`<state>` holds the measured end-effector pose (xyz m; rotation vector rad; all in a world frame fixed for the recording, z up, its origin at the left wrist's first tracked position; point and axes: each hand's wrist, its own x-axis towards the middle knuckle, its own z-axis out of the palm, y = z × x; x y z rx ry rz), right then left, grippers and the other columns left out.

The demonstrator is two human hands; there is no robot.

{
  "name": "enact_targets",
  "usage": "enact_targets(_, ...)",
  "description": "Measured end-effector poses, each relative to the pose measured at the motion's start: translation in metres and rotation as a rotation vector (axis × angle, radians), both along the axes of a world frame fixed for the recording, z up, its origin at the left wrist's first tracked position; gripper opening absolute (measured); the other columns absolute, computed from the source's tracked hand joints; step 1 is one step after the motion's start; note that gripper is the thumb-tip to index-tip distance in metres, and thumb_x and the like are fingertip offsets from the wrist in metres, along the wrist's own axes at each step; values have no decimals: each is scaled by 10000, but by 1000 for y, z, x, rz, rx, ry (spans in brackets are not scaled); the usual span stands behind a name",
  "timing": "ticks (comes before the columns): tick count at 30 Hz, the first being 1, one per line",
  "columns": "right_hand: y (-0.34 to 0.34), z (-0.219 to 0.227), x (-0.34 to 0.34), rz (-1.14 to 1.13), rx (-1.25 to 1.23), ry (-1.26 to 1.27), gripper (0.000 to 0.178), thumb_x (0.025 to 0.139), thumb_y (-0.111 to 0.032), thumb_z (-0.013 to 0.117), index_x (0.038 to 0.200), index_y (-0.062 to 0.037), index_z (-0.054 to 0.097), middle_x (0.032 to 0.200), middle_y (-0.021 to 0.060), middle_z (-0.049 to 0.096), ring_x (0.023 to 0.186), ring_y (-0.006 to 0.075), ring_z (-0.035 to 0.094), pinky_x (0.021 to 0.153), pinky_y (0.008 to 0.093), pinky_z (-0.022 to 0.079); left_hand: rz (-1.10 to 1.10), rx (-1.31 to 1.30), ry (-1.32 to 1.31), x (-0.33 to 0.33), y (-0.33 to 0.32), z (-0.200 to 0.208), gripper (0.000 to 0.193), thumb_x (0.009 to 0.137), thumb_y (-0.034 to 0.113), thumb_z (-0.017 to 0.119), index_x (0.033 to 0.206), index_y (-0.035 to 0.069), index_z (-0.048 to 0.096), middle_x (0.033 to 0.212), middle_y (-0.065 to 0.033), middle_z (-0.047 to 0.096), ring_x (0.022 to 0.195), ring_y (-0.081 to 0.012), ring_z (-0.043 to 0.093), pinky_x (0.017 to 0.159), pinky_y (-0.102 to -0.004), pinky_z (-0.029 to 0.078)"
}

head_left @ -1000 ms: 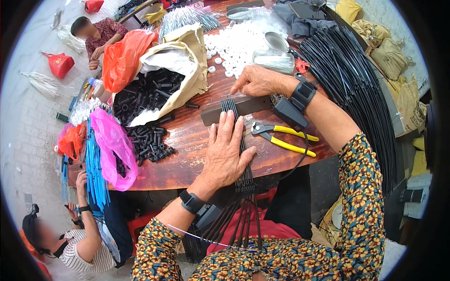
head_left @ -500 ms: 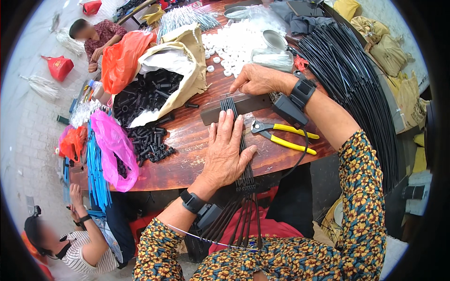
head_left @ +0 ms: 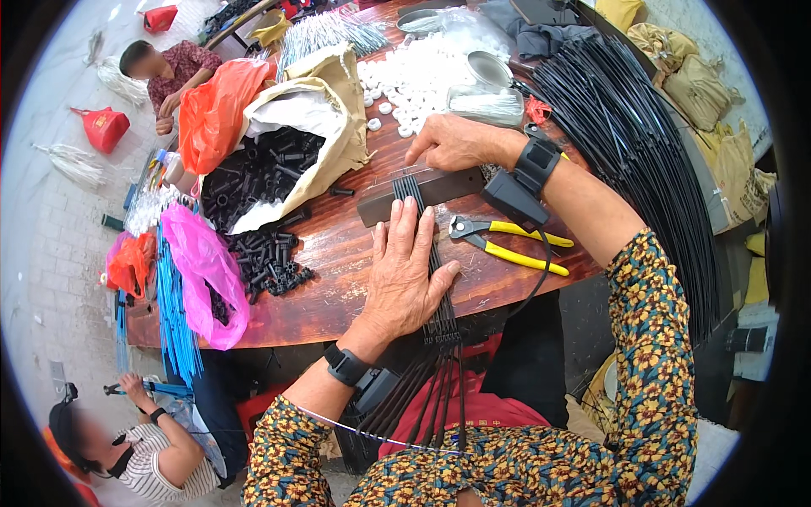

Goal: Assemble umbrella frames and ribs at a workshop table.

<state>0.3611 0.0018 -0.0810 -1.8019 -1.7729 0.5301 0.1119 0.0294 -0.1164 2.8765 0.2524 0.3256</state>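
My left hand (head_left: 397,279) lies flat, fingers together and thumb out, pressing on a row of thin black rods (head_left: 405,186). The rods lie side by side across a dark metal bar (head_left: 456,186) on the table, and their other ends run down past the table edge towards my lap. Just beyond the rod tips, my right hand (head_left: 460,142) hovers with its index finger stretched out and the other fingers bent; nothing shows in it. End-cutting pliers with yellow handles (head_left: 524,256) lie to the right of my left hand.
A cloth sack (head_left: 351,110) of black plastic tubes stands left, more tubes (head_left: 270,262) spilled beside it. White rings (head_left: 414,76) cover the far table. Long black rods (head_left: 617,135) are heaped right. Pink bag (head_left: 198,270) and blue rods (head_left: 173,296) hang at the left edge. Two people are nearby.
My right hand has shifted slightly left. A yellow handle tip now shows beside my right wrist. My left hand stays on the rods. At lower left, the seated person's raised hand has lowered.
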Motion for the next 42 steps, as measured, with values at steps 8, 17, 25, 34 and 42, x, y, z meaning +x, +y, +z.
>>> enact_targets(8, 15, -1, -14, -36, 170, -115, 411, 677, -12, 525, 1050, -2, 696, 930, 225, 690, 926, 364, 658, 844, 399, 517, -7, 13, -9, 2, -2, 2, 734, 933, 454, 515, 1474, 17, 283, 1539, -258, 184, 1451, -392, 140, 1165, -494, 127)
enact_targets(17, -45, 31, -39, -119, 312, -188, 357, 669, -72, 623, 1018, -67, 699, 947, 193, 676, 856, 341, 647, 772, 423, 517, -11, -17, -72, -1, -4, 0, 713, 921, 414, 533, 1461, 10, 303, 1531, -261, 202, 1445, -400, 159, 1159, -507, 152)
enact_targets(25, -120, 32, -151, 426, 54, -124, 619, 685, -298, 791, 1223, -79, 577, 1069, 162, 575, 975, 368, 604, 790, 453, 502, -56, 66, -163, 7, 10, -27, 759, 892, 452, 577, 1468, 39, 308, 1535, -245, 201, 1445, -383, 169, 1147, -525, 173)
enact_targets(34, -110, 24, -177, 259, 374, -175, 325, 798, -264, 702, 963, 3, 618, 903, 178, 616, 761, 416, 607, 677, 447, 514, -160, 168, -249, 15, 15, -18, 640, 885, 471, 563, 1423, 149, 436, 1556, -170, 200, 1463, -367, 121, 1147, -538, 167)
enact_targets(42, -112, 164, -141, 80, 190, 234, 336, 803, -303, 730, 903, 11, 667, 674, 50, 655, 576, 148, 622, 538, 300, 509, -388, -1199, -334, 16, 4, 55, 498, 956, 485, 410, 946, 13, 568, 883, -114, 625, 1005, -287, 607, 1043, -414, 396)
